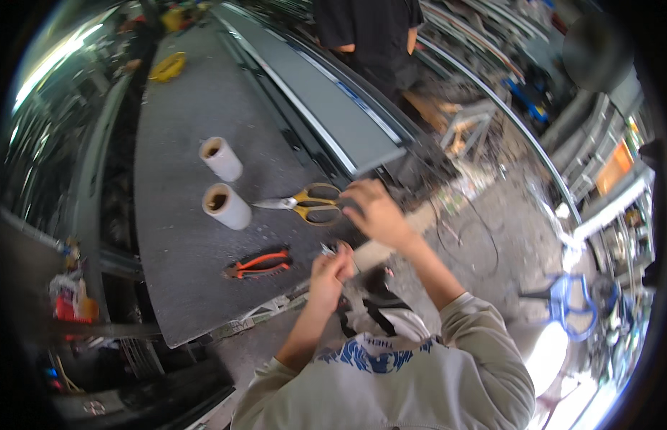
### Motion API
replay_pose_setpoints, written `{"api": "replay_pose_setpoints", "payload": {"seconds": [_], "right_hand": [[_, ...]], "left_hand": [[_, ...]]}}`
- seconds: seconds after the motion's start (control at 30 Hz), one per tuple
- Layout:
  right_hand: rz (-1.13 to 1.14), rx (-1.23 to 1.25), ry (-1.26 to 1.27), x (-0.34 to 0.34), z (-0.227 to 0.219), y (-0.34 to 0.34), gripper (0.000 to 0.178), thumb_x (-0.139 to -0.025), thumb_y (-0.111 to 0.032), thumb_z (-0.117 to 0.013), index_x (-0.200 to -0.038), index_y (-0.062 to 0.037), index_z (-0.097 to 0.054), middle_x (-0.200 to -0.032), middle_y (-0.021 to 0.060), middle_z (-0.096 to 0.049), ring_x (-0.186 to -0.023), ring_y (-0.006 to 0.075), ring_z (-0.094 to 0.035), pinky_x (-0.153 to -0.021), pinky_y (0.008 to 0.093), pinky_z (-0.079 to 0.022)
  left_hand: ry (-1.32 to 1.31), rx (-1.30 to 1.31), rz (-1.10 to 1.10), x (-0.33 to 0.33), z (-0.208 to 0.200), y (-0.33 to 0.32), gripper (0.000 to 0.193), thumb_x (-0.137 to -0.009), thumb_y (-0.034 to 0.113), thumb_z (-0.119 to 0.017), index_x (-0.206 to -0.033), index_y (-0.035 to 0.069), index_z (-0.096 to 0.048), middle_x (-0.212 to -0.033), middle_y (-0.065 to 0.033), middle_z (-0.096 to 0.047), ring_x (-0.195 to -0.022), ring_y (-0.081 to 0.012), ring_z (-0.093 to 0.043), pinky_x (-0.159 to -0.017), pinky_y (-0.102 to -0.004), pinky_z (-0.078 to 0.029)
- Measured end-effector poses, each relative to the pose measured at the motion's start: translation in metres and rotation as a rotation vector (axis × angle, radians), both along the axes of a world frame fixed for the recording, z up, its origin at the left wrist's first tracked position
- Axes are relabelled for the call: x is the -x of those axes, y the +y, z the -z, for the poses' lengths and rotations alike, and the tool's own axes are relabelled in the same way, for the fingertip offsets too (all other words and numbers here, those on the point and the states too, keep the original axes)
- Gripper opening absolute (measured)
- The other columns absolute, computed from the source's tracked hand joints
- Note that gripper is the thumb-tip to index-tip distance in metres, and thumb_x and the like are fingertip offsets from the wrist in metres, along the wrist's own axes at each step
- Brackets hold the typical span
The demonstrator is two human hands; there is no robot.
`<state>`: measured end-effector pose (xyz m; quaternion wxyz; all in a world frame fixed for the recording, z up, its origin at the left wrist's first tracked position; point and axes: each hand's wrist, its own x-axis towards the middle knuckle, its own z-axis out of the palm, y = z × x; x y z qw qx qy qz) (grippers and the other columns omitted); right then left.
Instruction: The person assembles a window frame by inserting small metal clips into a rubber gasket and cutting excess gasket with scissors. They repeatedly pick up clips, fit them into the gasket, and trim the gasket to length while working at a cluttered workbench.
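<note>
Near the front edge of the dark workbench (pixel 183 287), my left hand (pixel 328 278) is closed with its fingers pinched together. Something small and silvery (pixel 328 249) shows at its fingertips, too small to name. My right hand (pixel 380 213) is farther forward, over the bench's right edge, with fingers curved and apart; I see nothing held in it. Just left of it lie scissors (pixel 303 204) with yellow handles, their blades pointing left. Pliers (pixel 258 265) with orange-red handles rest on the bench left of my left hand.
Two white film rolls (pixel 227 206) stand beside the scissor blades. A yellow tool or tape (pixel 168 67) lies at the far left of the bench. Long grey metal profiles (pixel 326 100) run along its right side. Another person in black (pixel 369 32) stands beyond. A blue-framed object (pixel 570 304) is at right.
</note>
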<state>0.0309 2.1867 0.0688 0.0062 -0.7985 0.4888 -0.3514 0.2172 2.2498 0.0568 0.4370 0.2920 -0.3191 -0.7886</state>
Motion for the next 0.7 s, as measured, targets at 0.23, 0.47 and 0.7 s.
{"api": "replay_pose_setpoints", "payload": {"seconds": [0.23, 0.47, 0.7], "right_hand": [[0.092, -0.184, 0.464, -0.057, 0.004, -0.042, 0.027, -0.077, -0.010, -0.063, -0.102, -0.0003, -0.062, -0.110, 0.0134, -0.057, -0.106, 0.0286, -0.050, -0.093, 0.0355, -0.043], [-0.196, -0.119, 0.298, -0.039, -0.003, -0.065, 0.028, -0.068, -0.011, -0.071, -0.090, 0.0035, -0.061, -0.087, 0.0164, -0.064, -0.086, 0.0318, -0.061, -0.076, 0.0396, -0.052], [0.342, -0.208, 0.021, 0.105, -0.032, -0.125, 0.027, -0.084, -0.024, -0.069, -0.095, 0.0001, -0.065, -0.076, 0.0220, -0.067, -0.073, 0.0383, -0.068, -0.064, 0.0449, -0.054]], "left_hand": [[0.012, -0.037, -0.083, -0.003, 0.011, 0.023, 0.028, -0.101, 0.029, -0.051, -0.087, 0.005, -0.053, -0.064, 0.0058, -0.035, -0.049, -0.0056, -0.025, -0.049, -0.0258, -0.018], [-0.117, -0.033, -0.114, 0.035, 0.005, 0.026, 0.029, -0.103, 0.031, -0.050, -0.095, 0.004, -0.056, -0.064, 0.0063, -0.036, -0.050, -0.0040, -0.025, -0.048, -0.0247, -0.018], [-0.236, 0.107, -0.127, 0.093, 0.003, 0.031, 0.026, -0.102, 0.030, -0.053, -0.095, 0.005, -0.056, -0.065, 0.0082, -0.037, -0.056, -0.0029, -0.028, -0.051, -0.0225, -0.020]]}}
